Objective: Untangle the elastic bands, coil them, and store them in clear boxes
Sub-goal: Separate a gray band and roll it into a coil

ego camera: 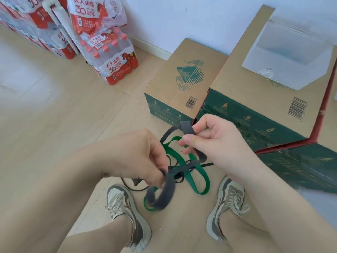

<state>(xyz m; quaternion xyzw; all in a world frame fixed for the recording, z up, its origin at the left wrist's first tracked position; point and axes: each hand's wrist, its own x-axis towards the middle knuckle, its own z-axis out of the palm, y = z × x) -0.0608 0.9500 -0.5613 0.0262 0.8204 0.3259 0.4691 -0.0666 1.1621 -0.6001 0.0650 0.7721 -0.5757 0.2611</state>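
Far left against the wall, at least three shrink-wrapped packs of bottled water (pixel 113 57) stand stacked, out of the way of the work. On the near side a person crouches over the wooden floor (pixel 54 115), with two trainers, the left shoe (pixel 125 212) and the right shoe (pixel 228 203), planted either side of a tangle of elastic bands. The left hand (pixel 142 157) pinches the grey band (pixel 168 189) between thumb and curled fingertips, and a loop of it hangs below the hand, apparently kept slack so that it can be worked free. The band runs up and to the right, lifted clear of the knot, most likely to show where it crosses the others. Beneath it on the floor lie one green band (pixel 204 177) and at least one thin black band (pixel 207 164), threaded through each other; three colours can be counted, though not the exact number of black strands. The right hand (pixel 215 141) pinches the grey band's other stretch between thumb and forefinger, held higher than the left. Beyond it stand two cardboard cartons, the smaller carton (pixel 175 75) and, to its right, the larger carton (pixel 255 79). Green card at the near right edge may be a third. One clear box (pixel 288 57) waits on the larger carton's top, within reach and apparently empty, so none of the three bands appears coiled or stored yet.
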